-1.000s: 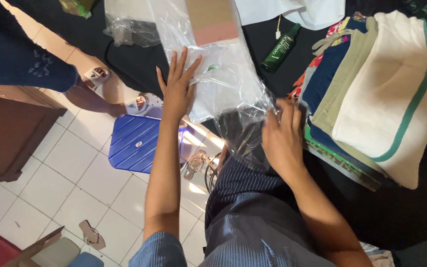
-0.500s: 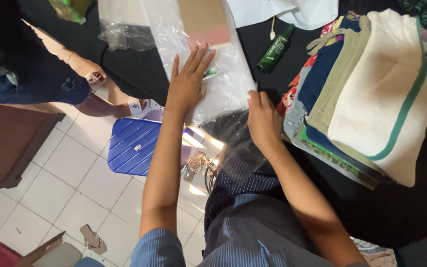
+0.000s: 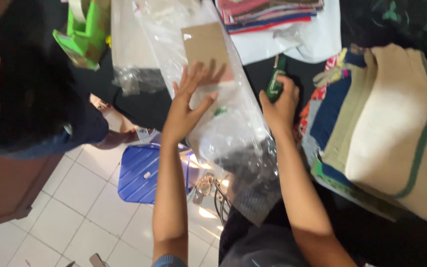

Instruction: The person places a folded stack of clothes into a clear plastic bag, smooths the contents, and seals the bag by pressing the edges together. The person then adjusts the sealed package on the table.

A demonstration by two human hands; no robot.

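Head view, looking down: the left hand lies flat with fingers spread on a clear plastic bag, pressing it against the dark table without closing around anything. Under its fingertips, inside the bag, sits a brown cardboard sheet; the bag runs from above the fingers down past the wrist toward the person's lap. The right hand is curled around a small green bottle, which stands up out of the fist just to the right of the bag's edge.

Right of the bottle hand, touching distance from its knuckles, is a pile of folded cloths: cream with a green stripe on top, then olive, blue and patterned layers beneath. Beyond the fingertips of both hands lies another stack of coloured fabric on white plastic. Left of the flat hand a second crumpled clear bag rests, and further left a bright green object. Below the left forearm, down on the white tiled floor, is a blue ribbed lid. Another person in dark clothing fills the left edge.
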